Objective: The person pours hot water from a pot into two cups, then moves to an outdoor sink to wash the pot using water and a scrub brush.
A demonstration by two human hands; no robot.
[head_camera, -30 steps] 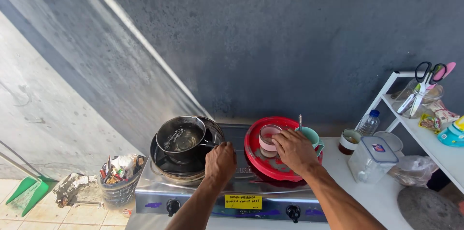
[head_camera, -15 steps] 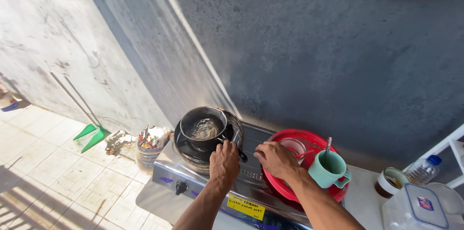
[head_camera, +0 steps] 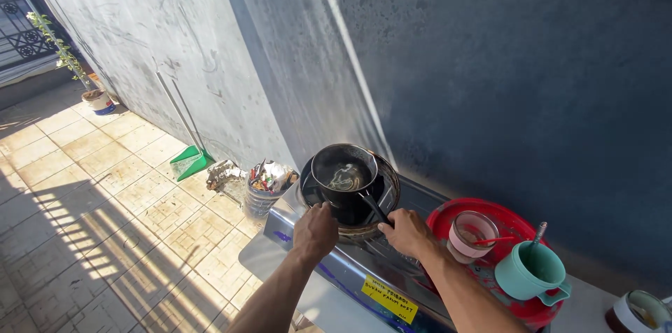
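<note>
Pan (head_camera: 344,178) sits on the stove (head_camera: 364,270). I see my right hand (head_camera: 407,232) closed on its handle (head_camera: 373,207), my left hand (head_camera: 314,230) curled at the burner's edge; 1 yellow rectangular label (head_camera: 389,298) fronts the stove.

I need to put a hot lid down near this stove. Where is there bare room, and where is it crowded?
Bare steel shows on the stove top between the black pot and the red tray, though the right hand is there now. The tray is crowded with a pink cup and a teal mug.
</note>
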